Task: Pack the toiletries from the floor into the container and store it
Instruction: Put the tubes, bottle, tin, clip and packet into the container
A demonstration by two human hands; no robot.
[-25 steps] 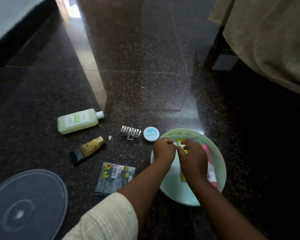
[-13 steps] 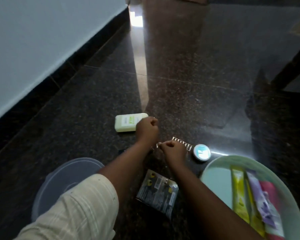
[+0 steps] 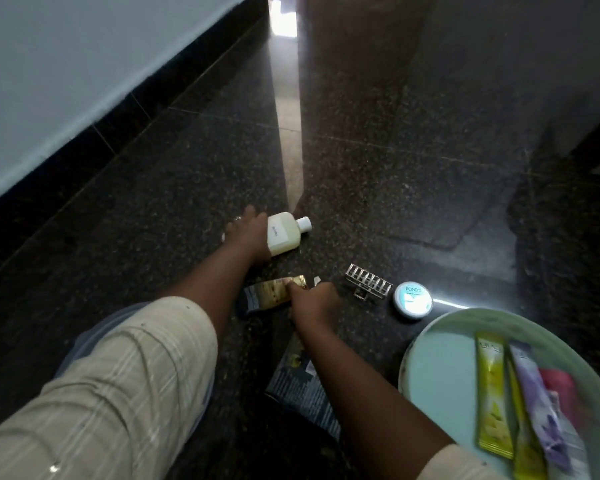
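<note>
The left hand [image 3: 248,235] is laid over the base end of the pale bottle [image 3: 284,237], which lies on its side on the floor [image 3: 413,188], cap pointing right; the fingers are wrapped round the far side and hidden, so a full clasp is judged likely but cannot be confirmed; the bottle is judged rigid, smooth and moderately heavy, best taken round the flat body rather than the cap. Just nearer, the gold-and-black tube [image 3: 272,294] is pinched at its gold end by the right hand [image 3: 314,301], fingers closed on it; it is judged light and squashy, safest held near the crimped end. Further right, a metal hair clip [image 3: 368,285] and a round cream jar [image 3: 413,300] lie untouched, near the container [image 3: 440,362] holding sachets [image 3: 492,393]. Half a second ago both hands were clenched above the floor between bottle and clip, grasping nothing; the bottle and tube have since been reached.
</note>
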